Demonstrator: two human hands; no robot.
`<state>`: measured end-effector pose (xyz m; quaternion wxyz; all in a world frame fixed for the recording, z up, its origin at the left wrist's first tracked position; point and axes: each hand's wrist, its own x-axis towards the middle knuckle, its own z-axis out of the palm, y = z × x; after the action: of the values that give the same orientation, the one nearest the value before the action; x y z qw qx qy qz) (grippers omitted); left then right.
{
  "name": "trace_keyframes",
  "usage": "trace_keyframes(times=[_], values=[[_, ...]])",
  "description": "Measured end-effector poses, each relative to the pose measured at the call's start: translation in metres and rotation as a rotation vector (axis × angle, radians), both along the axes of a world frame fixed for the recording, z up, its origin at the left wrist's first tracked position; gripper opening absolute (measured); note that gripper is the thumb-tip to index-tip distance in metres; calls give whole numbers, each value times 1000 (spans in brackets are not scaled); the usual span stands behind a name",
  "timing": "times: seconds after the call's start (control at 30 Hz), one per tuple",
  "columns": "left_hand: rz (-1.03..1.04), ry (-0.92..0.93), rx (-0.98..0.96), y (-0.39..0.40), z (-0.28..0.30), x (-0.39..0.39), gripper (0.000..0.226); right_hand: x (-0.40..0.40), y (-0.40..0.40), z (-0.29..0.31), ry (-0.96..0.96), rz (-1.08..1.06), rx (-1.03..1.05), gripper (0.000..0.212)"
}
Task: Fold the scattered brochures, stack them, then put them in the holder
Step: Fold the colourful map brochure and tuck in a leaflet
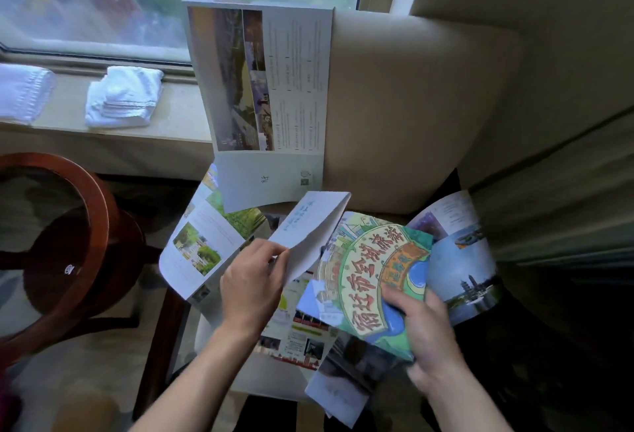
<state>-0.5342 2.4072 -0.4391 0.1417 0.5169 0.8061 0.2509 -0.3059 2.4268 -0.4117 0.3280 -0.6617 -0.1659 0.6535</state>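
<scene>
Holding the illustrated map brochure (374, 273) by its lower right corner, the right hand (429, 339) had thumb on the printed face and fingers curled behind it. Large red Chinese characters arched across a cream band on its cover; I could not read them with certainty. The left hand (254, 280) pinched the lower edge of a white flap (308, 225) of the same sheet, lifted and bent over, with faint blue writing too small to read.

Both hands worked above a beige armchair seat (404, 122) strewn with other brochures. Under the map lay a leaflet with red trim (295, 339) and small photos. To the right, a glossy brochure showing a tower by water (463, 267) curled up against the chair's side. To the left, an open brochure with garden photos (202, 246) hung over the seat edge. A long grey brochure (264, 88) stood propped against the chair back, a QR code near its lower fold, its text illegible.

Beyond, folded white towels (123, 98) sat on the window ledge (182, 112). A round dark wooden table with glass top (58, 243) stood at the left.
</scene>
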Motion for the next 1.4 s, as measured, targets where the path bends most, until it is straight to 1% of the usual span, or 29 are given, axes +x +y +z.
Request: trace_keyframes(times=[0.1,0.2,0.3,0.4,0.47,0.57,0.63,0.77,0.87,0.97,1.03,1.1,1.17,1.27,1.3,1.33,1.4], values=[[-121,41,19,8,3,-7,8,17,4,9,131,169,-34,29],[-209,74,19,16,8,-10,9,13,5,10,172,237,-83,28],[-307,121,46,22,13,-6,10,-2,9,8,155,186,-88,27],[-415,158,56,23,16,2,10,-15,20,2,63,68,-81,26],[-451,155,34,24,16,4,11,-20,30,-1,31,11,-73,26],[-458,149,8,24,17,-1,8,-25,39,-3,31,4,-56,26],[-500,164,-15,22,18,-4,8,-25,39,-5,30,6,-59,27],[-622,250,-51,21,21,-10,10,-23,32,-11,21,9,-81,28],[-726,284,-146,20,20,-11,16,-24,27,-14,17,-28,-100,27],[-773,168,-184,16,15,-13,29,-22,23,-16,43,-83,-120,29],[-720,44,-192,14,14,-15,31,-21,19,-16,50,-101,-111,30],[-536,-118,-202,10,10,-16,30,-19,17,-15,38,-136,-92,31],[-342,-317,-246,6,8,-15,30,-17,17,-15,43,-172,-80,32],[-200,-657,-319,4,10,-15,34,-19,17,-14,73,-180,-81,33],[-189,-714,-321,4,10,-15,36,-20,17,-14,74,-185,-83,33],[-192,-732,-316,4,10,-14,36,-22,16,-15,69,-193,-82,33],[-225,-706,-282,4,10,-9,35,-25,14,-18,51,-217,-82,35]])
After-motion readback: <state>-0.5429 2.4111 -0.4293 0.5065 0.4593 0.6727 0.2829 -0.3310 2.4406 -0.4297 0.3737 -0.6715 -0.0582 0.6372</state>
